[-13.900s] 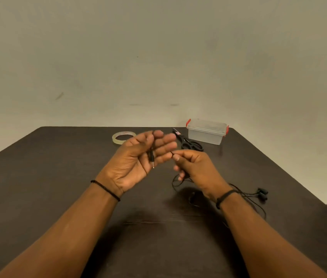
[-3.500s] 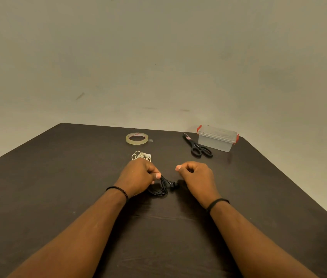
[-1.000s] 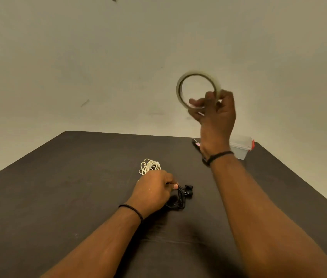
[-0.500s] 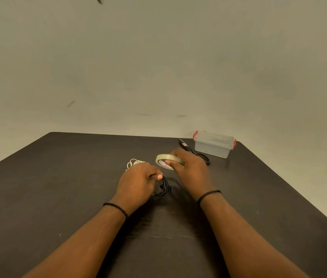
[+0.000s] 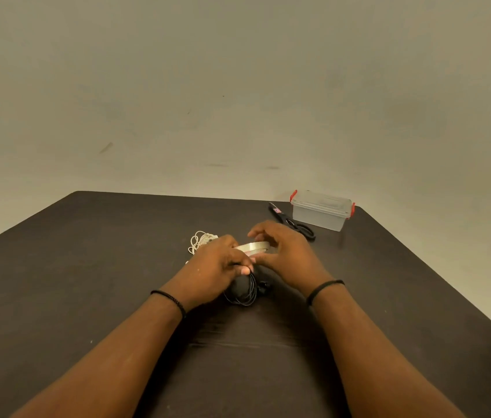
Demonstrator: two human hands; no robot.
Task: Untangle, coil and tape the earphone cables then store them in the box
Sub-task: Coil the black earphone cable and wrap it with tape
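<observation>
Where half a second ago apart, now meeting over table (image 5: 87, 267): right hand (image 5: 286, 251) curled round tape roll (image 5: 253, 246), left hand (image 5: 217, 267) pinching coiled black earphone cable (image 5: 245, 292). White earphone cable (image 5: 200, 241) just behind; box (image 5: 321, 212), lidded, beside scissors (image 5: 295, 226).

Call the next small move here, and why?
Probably peel a short strip free from the tape roll. The right hand grips the roll right beside the left hand, which holds the black coiled cable. No tape shows on the coil yet, and the scissors lie untouched by the closed box.
</observation>
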